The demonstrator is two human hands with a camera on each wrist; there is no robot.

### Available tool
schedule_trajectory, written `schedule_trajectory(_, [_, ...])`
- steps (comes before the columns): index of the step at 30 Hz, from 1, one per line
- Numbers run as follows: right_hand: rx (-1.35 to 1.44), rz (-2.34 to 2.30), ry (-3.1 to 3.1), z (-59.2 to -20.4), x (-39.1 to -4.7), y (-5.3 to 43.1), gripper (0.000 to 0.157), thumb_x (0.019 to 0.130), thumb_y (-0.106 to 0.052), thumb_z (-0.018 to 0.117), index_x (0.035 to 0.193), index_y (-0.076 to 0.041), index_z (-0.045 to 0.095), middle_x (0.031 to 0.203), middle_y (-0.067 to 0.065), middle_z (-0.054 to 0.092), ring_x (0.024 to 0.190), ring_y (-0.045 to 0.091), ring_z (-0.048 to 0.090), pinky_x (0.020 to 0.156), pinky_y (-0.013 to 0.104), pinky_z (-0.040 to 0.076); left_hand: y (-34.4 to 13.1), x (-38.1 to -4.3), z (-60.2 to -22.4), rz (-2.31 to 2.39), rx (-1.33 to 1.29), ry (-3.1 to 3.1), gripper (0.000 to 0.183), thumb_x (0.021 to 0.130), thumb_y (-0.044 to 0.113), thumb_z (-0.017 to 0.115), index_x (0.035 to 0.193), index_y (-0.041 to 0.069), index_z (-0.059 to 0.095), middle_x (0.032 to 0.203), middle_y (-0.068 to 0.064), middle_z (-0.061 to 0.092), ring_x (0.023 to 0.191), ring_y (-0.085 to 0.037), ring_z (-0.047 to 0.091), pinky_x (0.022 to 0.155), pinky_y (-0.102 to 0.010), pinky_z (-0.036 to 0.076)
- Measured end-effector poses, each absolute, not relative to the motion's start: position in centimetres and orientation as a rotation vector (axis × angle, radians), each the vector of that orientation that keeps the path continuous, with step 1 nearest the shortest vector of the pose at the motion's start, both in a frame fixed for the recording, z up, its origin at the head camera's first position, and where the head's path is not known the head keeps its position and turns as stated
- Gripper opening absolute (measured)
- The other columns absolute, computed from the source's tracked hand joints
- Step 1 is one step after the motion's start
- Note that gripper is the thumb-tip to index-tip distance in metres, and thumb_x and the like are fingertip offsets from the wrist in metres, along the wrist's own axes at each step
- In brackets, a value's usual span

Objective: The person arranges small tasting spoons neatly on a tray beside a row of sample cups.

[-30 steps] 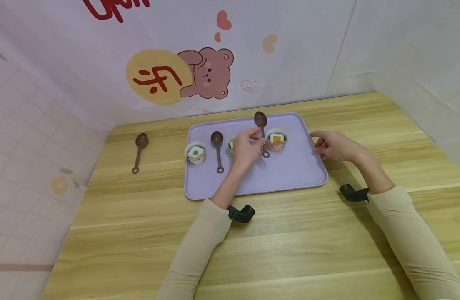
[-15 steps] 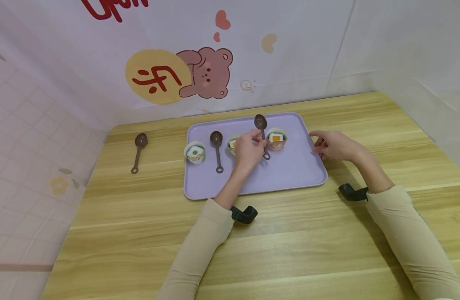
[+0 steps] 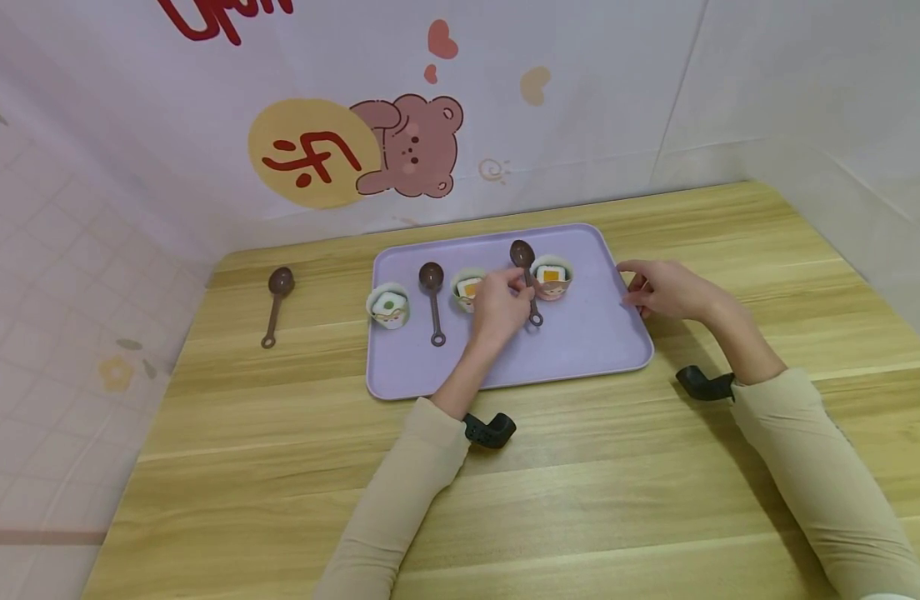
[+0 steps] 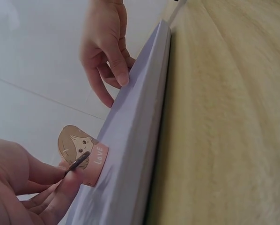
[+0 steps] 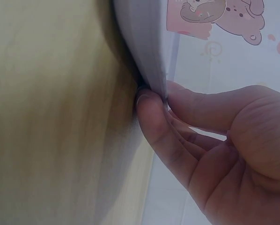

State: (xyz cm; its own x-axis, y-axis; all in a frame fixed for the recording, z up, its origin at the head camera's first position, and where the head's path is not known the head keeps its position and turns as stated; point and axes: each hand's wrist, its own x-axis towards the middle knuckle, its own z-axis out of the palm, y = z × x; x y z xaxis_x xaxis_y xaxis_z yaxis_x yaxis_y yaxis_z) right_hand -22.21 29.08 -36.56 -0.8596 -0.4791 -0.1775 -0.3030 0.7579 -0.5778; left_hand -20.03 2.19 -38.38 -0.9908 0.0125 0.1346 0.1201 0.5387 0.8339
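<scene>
My left hand [image 3: 502, 307] pinches the handle of a brown spoon [image 3: 522, 254] over the lilac tray [image 3: 580, 346], between two paper cups. To its right stands a pink cup [image 3: 552, 286] printed with a girl's face, holding a white piece with an orange square. Left of the hand, a pale cup [image 3: 466, 287] with a similar piece is partly covered by it. My right hand [image 3: 670, 289] grips the tray's right rim; in the right wrist view its thumb [image 5: 201, 108] lies on the upper side, a finger beneath.
Another brown spoon [image 3: 432, 287] lies on the tray, beside a cup [image 3: 389, 307] holding a white piece with a green dot. A third spoon [image 3: 278, 292] lies on the wooden table [image 3: 580, 483], left of the tray. A printed cloth [image 3: 580, 125] hangs behind.
The left hand has shifted slightly, bringing the spoon down and nearer on the tray between the two cups. The right hand keeps its place on the rim.
</scene>
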Motion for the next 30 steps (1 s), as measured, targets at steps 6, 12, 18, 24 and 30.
schedule_trajectory(6, [-0.607,-0.792,2.642,-36.5,-22.1,29.1,0.053,0.097,0.006,0.061,0.141,0.020,0.036,0.095,0.023,0.066,0.072,0.027,0.068,0.066,0.040,0.060,2.3,-20.1,-39.0,-1.418,-0.132,-2.694,0.033,0.091,0.006,0.072,0.124,0.000,0.070,0.090,-0.004,0.072,0.074,-0.011,0.061,0.067,-0.022,0.048])
schedule_trajectory(12, [-0.606,-0.788,2.649,-36.6,-22.2,29.1,0.053,0.096,0.005,0.061,0.141,0.020,0.037,0.094,0.023,0.066,0.072,0.026,0.068,0.065,0.039,0.060,2.4,-20.0,-39.4,-1.394,-0.143,-2.722,0.028,0.092,0.005,0.072,0.120,0.001,0.073,0.086,-0.003,0.070,0.072,-0.010,0.058,0.066,-0.022,0.048])
schedule_trajectory(18, [-0.600,-0.776,2.653,-36.6,-22.2,29.0,0.052,0.097,0.005,0.061,0.141,0.019,0.038,0.094,0.022,0.066,0.072,0.026,0.068,0.066,0.039,0.060,2.6,-19.8,-39.5,-1.336,-0.149,-2.753,0.017,0.092,0.004,0.070,0.108,0.003,0.076,0.079,-0.001,0.063,0.067,-0.011,0.054,0.060,-0.023,0.044])
schedule_trajectory(24, [-0.603,-0.777,2.652,-36.5,-22.1,29.0,0.052,0.096,0.005,0.061,0.141,0.020,0.038,0.094,0.022,0.066,0.072,0.026,0.068,0.065,0.039,0.060,2.7,-19.6,-39.4,-1.269,-0.136,-2.771,0.033,0.091,0.002,0.069,0.124,0.001,0.071,0.078,-0.004,0.064,0.068,-0.015,0.056,0.058,-0.025,0.046])
schedule_trajectory(30, [-0.596,-0.785,2.649,-36.6,-22.1,29.0,0.052,0.097,0.005,0.061,0.141,0.019,0.038,0.094,0.022,0.066,0.072,0.026,0.068,0.066,0.040,0.060,2.7,-19.4,-39.4,-1.197,-0.141,-2.799,0.036,0.093,0.004,0.068,0.129,0.002,0.068,0.091,-0.011,0.071,0.073,-0.019,0.059,0.058,-0.028,0.046])
